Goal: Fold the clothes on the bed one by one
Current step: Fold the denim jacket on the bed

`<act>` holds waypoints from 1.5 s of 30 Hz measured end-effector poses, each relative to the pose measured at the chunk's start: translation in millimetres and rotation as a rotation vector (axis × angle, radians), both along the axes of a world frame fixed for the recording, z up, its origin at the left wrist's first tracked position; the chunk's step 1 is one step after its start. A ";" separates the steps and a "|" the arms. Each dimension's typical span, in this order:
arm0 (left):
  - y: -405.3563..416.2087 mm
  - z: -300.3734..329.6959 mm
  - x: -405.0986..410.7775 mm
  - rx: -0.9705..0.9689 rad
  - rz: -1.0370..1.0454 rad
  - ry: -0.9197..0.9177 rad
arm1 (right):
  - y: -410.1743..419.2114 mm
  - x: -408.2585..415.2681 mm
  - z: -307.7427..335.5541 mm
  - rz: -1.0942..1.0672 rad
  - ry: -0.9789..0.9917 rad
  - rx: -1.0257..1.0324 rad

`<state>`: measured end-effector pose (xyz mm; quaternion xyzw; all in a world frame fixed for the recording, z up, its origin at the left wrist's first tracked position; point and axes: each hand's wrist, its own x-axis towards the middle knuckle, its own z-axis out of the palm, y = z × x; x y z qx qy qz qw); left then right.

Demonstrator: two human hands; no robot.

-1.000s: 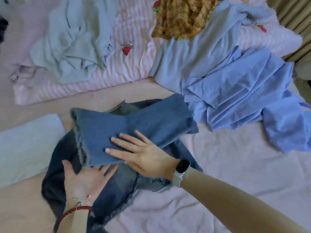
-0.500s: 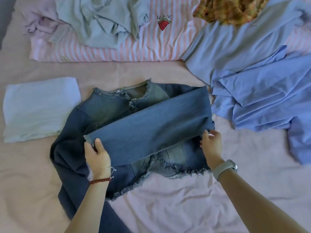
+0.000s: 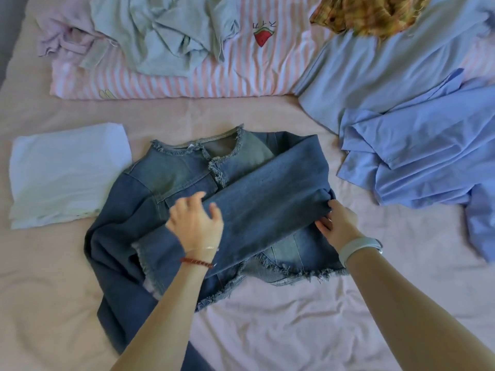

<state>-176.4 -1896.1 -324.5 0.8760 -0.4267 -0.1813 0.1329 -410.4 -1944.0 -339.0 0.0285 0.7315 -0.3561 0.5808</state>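
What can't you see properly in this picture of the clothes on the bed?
- Denim jacket: its front in the head view is hidden under the sleeve folded across it.
- Right hand: its fingers tuck under the sleeve's fold, so the grip is unclear.
- Left hand: blurred, and its fingertips cannot be made out.
- Yellow plaid garment: cut off by the top edge.
- Blue shirt: runs off the right edge.

Place: we see a home bedroom.
Surface: a bed [image 3: 294,330] under a wrinkled pink sheet.
Far edge: a striped strawberry-print quilt [image 3: 241,76].
Laundry: loose clothes [image 3: 401,129] lie scattered on it.
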 end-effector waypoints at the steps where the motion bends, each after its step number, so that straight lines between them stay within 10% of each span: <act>1: -17.1 -2.3 -9.3 0.000 -0.111 0.054 | 0.2 -0.3 -0.1 -0.040 -0.047 -0.035; 11: -143.8 -30.8 -89.4 0.240 -0.542 0.431 | 15.7 2.7 -6.0 -0.169 -0.315 -0.338; 17: -123.8 -14.7 -65.5 -0.056 -0.536 0.466 | 15.8 0.4 -3.8 -0.280 -0.024 -0.223; 21: -79.1 -3.5 -20.0 -0.206 -0.377 0.459 | 17.3 11.4 -1.8 -0.091 0.202 -0.294; 29: -25.7 -39.6 30.6 0.275 -0.378 0.458 | 39.3 23.8 -8.7 0.610 0.656 -0.123; 35: -8.5 -43.9 82.1 0.582 -0.523 0.060 | 57.4 51.6 0.8 1.216 1.221 -0.780; 40: 10.8 -12.7 98.5 0.357 -0.593 0.183 | 81.3 85.6 -3.9 1.422 1.222 -0.692; 45: 54.2 11.5 143.9 0.094 -0.245 0.294 | 93.6 114.9 6.1 1.522 1.218 -0.690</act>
